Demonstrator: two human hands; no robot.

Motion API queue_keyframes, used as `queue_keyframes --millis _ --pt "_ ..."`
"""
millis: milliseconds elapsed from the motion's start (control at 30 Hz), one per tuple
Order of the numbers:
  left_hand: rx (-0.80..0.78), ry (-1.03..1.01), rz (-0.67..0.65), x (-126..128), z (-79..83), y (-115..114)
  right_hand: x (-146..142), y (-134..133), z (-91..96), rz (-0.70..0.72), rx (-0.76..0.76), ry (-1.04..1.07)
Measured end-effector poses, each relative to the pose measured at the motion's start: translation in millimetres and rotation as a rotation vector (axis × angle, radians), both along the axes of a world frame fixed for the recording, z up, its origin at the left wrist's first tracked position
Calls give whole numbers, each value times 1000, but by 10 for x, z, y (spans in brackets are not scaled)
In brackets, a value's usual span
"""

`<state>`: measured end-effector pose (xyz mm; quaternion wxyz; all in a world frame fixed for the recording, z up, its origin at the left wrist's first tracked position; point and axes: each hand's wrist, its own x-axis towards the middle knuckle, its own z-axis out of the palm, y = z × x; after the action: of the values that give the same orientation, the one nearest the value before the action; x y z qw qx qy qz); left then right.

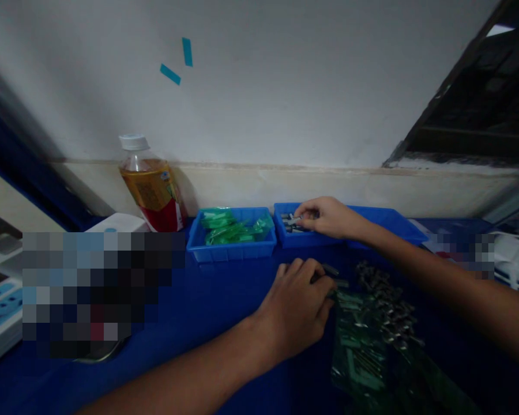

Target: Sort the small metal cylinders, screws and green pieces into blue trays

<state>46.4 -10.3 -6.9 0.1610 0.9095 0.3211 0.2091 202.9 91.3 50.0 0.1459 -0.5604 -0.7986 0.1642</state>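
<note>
My right hand (pixel 328 217) reaches over the left part of a blue plastic bin (pixel 294 237), fingers closed on a small grey metal part (pixel 299 220). More grey pieces lie in that bin. Lower down, my left hand (pixel 300 297) is curled over the blue table, and its grip is partly hidden. Thin grey pieces (pixel 331 270) stick out beyond its fingers. Right beside it lies a green clear plastic bag (pixel 358 357) with slim metal parts inside. A heap of small metal fittings (pixel 387 305) lies to the right of the bag.
Another blue bin (pixel 231 252) holds several green plastic packets (pixel 237 227). Behind and left of it stands a drink bottle (pixel 151 190). A power strip (pixel 2 308) is at the far left, near a blurred-out patch. A wall (pixel 285 104) closes off the back.
</note>
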Motion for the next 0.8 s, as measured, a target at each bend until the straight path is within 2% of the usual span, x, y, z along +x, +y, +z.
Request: queue_keyframes --millis 100,200,267,433,533,667,800 --pt "-7 -2 5 4 -6 0 -49 113 -41 26 -1 -96" --pt "-16 -5 4 11 -11 4 -73 162 -59 17 79 -209" --pt "-22 -8 0 14 -12 8 -98 171 -48 16 132 -281" --pt "-29 -10 3 16 -16 20 -221 160 23 17 128 -407" --pt "-27 -9 0 13 -18 18 -273 141 46 -19 179 -490" --pt "-26 -9 0 10 -19 14 -254 130 25 -42 253 -501" --pt "-25 -4 -2 10 -20 18 -224 150 5 -35 206 -488"
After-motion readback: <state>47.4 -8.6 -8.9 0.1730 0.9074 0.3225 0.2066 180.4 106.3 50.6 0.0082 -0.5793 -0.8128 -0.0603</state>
